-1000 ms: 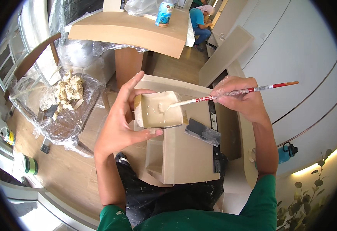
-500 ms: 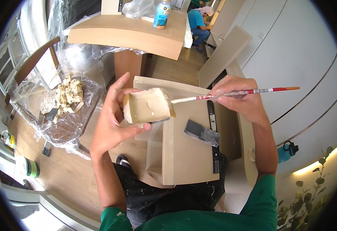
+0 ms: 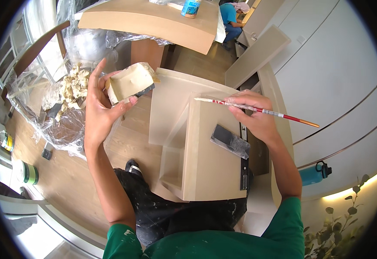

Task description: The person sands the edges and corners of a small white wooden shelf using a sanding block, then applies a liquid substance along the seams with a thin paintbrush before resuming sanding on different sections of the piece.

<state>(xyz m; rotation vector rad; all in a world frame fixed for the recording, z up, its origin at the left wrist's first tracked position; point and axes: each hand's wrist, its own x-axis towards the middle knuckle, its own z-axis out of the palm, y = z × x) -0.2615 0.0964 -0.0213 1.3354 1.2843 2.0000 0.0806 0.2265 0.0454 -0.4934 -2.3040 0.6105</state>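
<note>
My left hand [image 3: 104, 105] grips a small paint-crusted open box [image 3: 130, 83], thumb at its near side, the box tilted and held out to the left of the beige drawer. Cream paint coats its inside. Pinched in my right hand [image 3: 255, 113] is a thin paintbrush [image 3: 283, 115] with a red handle and a cream-coated tip. That tip is at or just above the far part of the beige drawer [image 3: 210, 172]; whether it touches cannot be told. A dark grey sanding block [image 3: 230, 141], dusted white, lies on the drawer's panel beside a black metal runner [image 3: 244, 175].
A curved beige tabletop [image 3: 149, 21] with a blue-labelled bottle [image 3: 190, 7] stands beyond. Crumpled masking paper [image 3: 74, 84] lies on a plastic-covered chair at left. Another person [image 3: 230, 19] crouches at the back. A teal water bottle [image 3: 311, 175] and paint tubs [image 3: 26, 172] are at the sides.
My left hand has carried the box left and up, away from the brush. My right hand has moved slightly left and down, bringing the brush tip over the drawer. The view has also shifted.
</note>
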